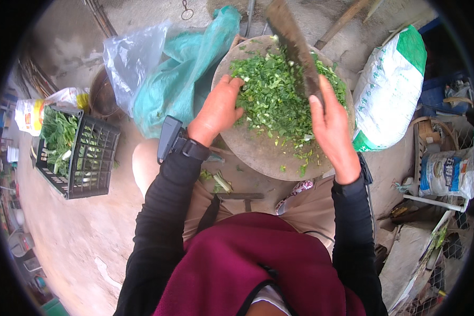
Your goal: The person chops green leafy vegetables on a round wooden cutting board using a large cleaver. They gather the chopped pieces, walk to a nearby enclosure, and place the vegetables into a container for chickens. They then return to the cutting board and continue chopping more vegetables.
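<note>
My right hand (334, 129) grips a broad cleaver (294, 39) with a dark, worn blade. The blade tilts up and to the left, over chopped leafy greens (271, 97). These greens lie heaped on a round chopping board (250, 154) in front of me. At the heap's left edge rests my left hand (218, 110), its fingers bent against the greens and its thumb held apart, gripping nothing that I can see. The cleaver's handle is hidden inside my right hand.
Left of the board lie a teal mesh sack (168, 97) and a clear plastic bag (134, 66). A black crate (92, 158) holds whole leafy greens (60, 137). A full white-and-green sack (389, 87) stands close to the board's right side. Cut stalks (222, 183) lie on the floor below.
</note>
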Motion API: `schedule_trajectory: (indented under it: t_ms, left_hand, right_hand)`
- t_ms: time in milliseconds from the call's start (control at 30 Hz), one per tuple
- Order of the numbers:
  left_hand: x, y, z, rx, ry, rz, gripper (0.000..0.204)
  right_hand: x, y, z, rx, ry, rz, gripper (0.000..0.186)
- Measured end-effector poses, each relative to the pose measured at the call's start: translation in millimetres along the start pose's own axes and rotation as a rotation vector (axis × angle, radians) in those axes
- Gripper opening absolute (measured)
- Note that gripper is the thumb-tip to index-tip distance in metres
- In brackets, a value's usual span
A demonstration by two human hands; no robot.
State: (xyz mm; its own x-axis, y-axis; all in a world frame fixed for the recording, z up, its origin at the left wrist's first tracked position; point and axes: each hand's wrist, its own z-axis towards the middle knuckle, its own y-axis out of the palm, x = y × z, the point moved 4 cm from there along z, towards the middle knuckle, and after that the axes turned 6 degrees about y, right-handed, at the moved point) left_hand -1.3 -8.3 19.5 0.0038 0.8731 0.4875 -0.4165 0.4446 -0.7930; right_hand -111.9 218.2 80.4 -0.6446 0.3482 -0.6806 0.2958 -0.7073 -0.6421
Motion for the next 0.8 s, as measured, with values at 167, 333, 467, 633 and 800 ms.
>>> schedule_trajectory:
  t_ms: [167,333,467,633,800]
  left_hand:
    - [-12.1,0.8,36.3,0.229,-0.031,-0.234,0.03]
    - [20.7,18.2,55.7,0.241,0.083,-0.256,0.032]
    - [38.7,17.7,48.6,0.218,0.201,-0.195,0.037]
    - [15.9,0.2,26.1,0.366,0.141,-0.085,0.028]
    - [-12.8,5.6,12.1,0.467,-0.074,-0.262,0.025]
  right_hand:
    - [24.1,18.9,0.8,-0.107,0.036,-0.011,0.045]
    - [28.5,17.4,-23.4,-0.105,0.201,0.065,0.039]
    - [17.1,10.2,-32.5,-0.122,0.231,0.004,0.03]
    - [-11.9,-0.9,-38.4,-0.052,0.16,0.092,0.03]
    - [-23.2,18.0,-22.4,-0.315,0.101,-0.147,0.033]
